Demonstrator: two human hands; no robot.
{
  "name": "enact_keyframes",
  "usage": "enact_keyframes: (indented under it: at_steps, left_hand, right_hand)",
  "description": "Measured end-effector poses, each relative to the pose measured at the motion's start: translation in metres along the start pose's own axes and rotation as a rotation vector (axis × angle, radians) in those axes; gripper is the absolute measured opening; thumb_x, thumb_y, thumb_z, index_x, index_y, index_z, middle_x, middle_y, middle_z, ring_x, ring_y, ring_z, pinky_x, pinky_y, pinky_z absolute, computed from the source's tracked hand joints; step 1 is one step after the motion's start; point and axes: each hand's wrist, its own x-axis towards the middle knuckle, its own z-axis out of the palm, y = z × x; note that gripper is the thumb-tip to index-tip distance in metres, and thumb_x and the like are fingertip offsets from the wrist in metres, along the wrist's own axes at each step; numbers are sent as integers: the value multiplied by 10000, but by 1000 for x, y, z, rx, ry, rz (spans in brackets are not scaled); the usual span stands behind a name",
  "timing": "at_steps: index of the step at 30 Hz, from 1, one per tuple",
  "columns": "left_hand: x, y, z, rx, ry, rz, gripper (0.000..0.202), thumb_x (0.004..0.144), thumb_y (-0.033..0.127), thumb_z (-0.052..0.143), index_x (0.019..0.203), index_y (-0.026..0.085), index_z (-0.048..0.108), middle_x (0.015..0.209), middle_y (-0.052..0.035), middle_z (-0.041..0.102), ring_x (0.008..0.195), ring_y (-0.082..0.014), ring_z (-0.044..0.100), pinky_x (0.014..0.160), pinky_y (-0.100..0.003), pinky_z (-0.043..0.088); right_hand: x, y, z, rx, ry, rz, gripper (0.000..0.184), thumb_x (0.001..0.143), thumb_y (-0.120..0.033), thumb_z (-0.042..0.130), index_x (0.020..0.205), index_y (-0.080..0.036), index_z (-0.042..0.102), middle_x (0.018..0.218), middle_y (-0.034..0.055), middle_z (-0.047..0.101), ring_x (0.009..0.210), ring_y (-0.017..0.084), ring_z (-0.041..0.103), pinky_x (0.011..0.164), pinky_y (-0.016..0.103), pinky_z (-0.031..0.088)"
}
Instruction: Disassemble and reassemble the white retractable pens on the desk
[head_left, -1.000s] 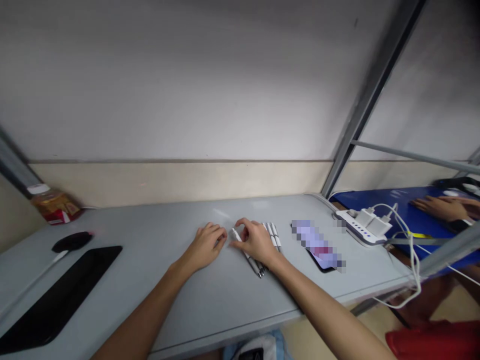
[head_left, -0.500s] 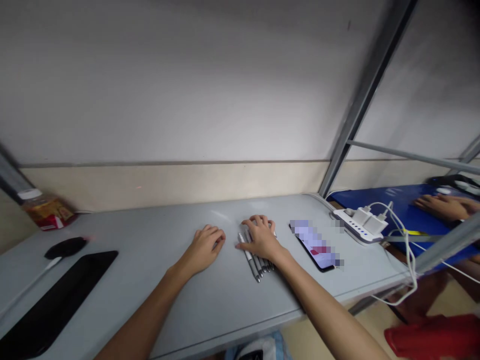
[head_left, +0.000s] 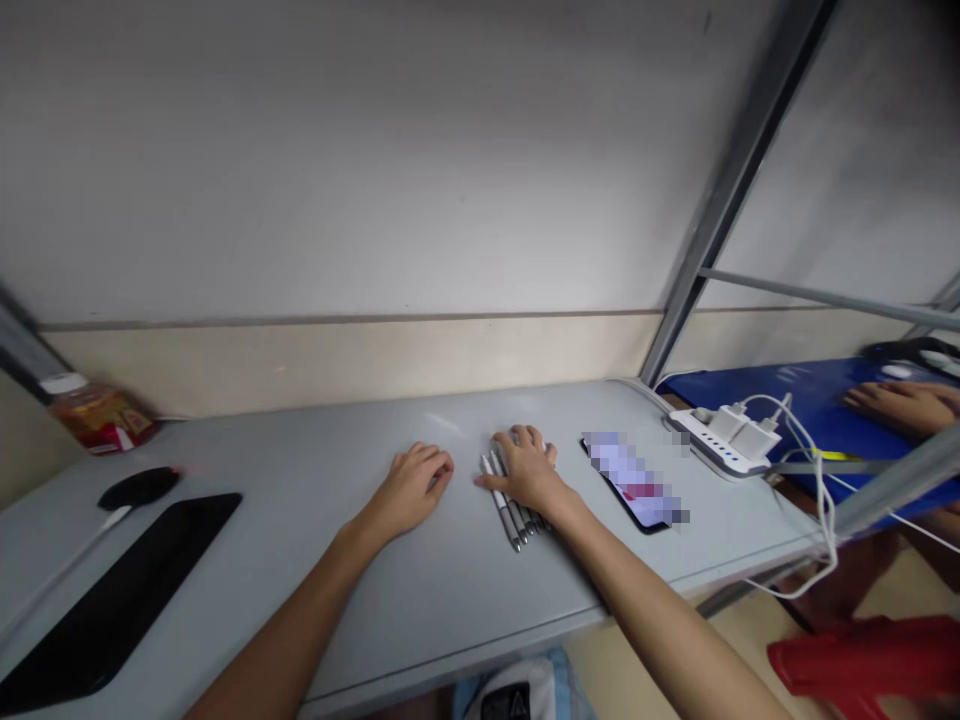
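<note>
Sitting L of pens [head_left: 504, 515]: capped btl [head_left: 101, 415]

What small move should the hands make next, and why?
Perhaps the right hand should press its thumb and fingers gently inward, gathering the pens closer together. It looks well placed for that: it is spread over them, thumb at the leftmost pen, while the left hand is loosely curled, apart from them.
</note>
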Motion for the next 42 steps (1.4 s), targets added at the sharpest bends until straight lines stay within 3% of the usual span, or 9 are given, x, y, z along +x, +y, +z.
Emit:
enact_keyframes:
  at_steps: [7,15,23,34,42]
  left_hand:
    - [0,0,0,11,-13,2,213,940,281,381,849,214,562,859,-15,599,898,-192,503,805,-335,346]
    - [0,0,1,-14,17,11,226,934,271,380,856,208,582,891,-31,616,886,-189,516,817,-344,365]
    - [1,3,-3,-34,7,12,221,929,283,395,832,209,579,847,-28,606,864,-191,514,808,-345,376]
    - [0,7,-3,-12,-18,-7,227,935,282,381,832,212,570,860,-24,602,882,-196,519,811,-347,363]
    - [0,5,-1,-28,15,32,217,931,267,384,839,208,571,870,-28,605,890,-194,529,820,-344,365]
  right_hand:
    - [-5,-12,-8,-35,-73,140,675,763,-635,567,1309,-260,436,1375,169,366,1273,371,299,948,604,266]
    - [-9,-16,-8,-8,-118,40,497,843,-417,557,1276,-199,452,1528,187,152,1356,388,202,966,565,273]
    - [-15,-29,-7,-50,-107,-77,403,852,-304,479,1231,-168,493,1405,189,358,1234,356,363,939,534,312]
    - [-16,-34,-3,-108,-89,-122,378,827,-181,433,1190,-206,535,1337,158,421,1145,345,412,861,521,382]
    - [-14,-34,-2,-204,-10,-118,458,835,-42,326,1226,-210,496,1329,168,416,1098,336,453,805,458,419]
